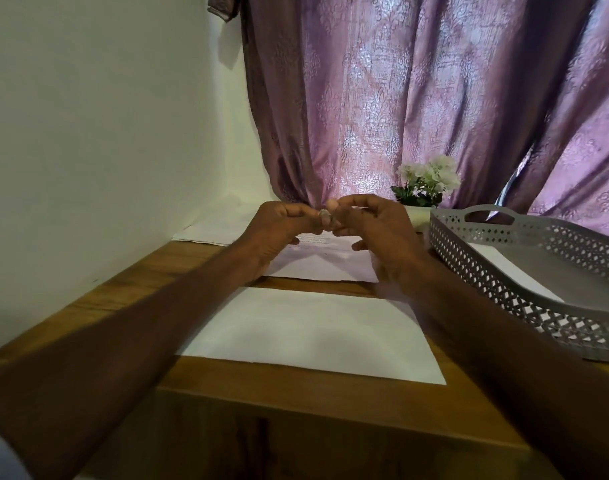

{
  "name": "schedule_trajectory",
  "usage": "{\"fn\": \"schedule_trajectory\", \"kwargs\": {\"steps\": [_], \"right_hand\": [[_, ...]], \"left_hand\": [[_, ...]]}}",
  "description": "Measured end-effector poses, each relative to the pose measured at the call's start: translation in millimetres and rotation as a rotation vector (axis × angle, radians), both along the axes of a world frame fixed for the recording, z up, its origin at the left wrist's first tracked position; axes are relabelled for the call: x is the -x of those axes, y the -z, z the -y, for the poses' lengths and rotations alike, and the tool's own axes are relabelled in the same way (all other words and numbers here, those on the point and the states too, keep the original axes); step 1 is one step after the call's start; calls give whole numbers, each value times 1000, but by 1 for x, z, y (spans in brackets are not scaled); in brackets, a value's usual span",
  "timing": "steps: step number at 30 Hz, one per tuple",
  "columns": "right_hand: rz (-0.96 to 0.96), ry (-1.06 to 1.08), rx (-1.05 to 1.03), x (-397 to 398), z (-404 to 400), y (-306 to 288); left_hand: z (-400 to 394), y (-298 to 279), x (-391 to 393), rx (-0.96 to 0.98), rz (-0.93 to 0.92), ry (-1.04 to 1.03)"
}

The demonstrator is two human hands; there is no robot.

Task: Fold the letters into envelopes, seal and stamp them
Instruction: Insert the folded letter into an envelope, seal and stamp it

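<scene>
Left hand [282, 223]: raised above the far half of the surface [129, 282], fingers curled, thumb and fingertips pinching a small pale item, likely a stamp [325, 216]; identity judged from the task, too small to confirm. Right hand [372, 223]: level with the left, just beside it, fingertips meeting at the same small item, pinching or peeling at it; remaining fingers loosely curled. Both forearms extended forward from the near edge, converging toward the middle. Envelope, near [310, 334]: white, flat on the surface, directly below and nearer than the hands, long axis running left to right, face blank. Envelope, far [316, 268]: white, flat, directly under the hands, flap seams showing, printed letter edge [313, 241] protruding at its far side. Key relation: stamp held well above both envelopes, roughly over the far one; near envelope equally reachable by either hand, downward and toward the body. Further sheet [206, 233]: at far left against the wall. Tray [503, 271]: grey, perforated, at right, white paper inside. Flowers [427, 178]: white, beyond the tray. Curtain [400, 98]: mauve, behind.
</scene>
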State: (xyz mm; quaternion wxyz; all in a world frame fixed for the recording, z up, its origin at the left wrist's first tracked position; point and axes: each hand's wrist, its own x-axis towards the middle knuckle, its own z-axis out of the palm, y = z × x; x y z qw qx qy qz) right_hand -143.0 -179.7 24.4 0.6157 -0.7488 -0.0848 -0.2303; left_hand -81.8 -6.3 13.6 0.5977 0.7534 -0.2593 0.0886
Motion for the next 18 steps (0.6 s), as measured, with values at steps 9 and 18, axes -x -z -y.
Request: {"fn": "schedule_trajectory", "kwargs": {"steps": [9, 18], "right_hand": [[-7, 8, -9, -3, 4, 4], [-65, 16, -31, -8, 3, 4]], "left_hand": [[3, -2, 5, 3, -9, 15], [1, -5, 5, 47, -36, -9]]}}
